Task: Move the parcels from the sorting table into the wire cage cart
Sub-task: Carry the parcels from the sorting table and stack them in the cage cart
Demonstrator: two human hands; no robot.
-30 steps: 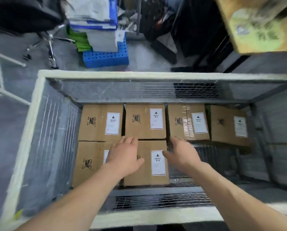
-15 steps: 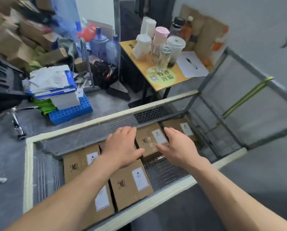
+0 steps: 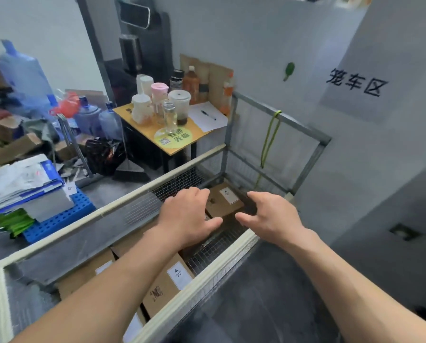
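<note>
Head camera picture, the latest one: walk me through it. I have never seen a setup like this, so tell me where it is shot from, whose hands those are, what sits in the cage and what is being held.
There is no machine here. A person wears a wide-angle camera on the head, so you look forward and down along their own arms. The left hand and right hand hover over a wire cage cart, fingers spread and loosely bent; neither holds anything. Inside the cart lie brown cardboard parcels with white labels, some partly hidden by the arms. Behind the cart stands a small yellow table with cups and bottles and a sheet of paper with a pen on it. The sorting table is out of view.
</note>
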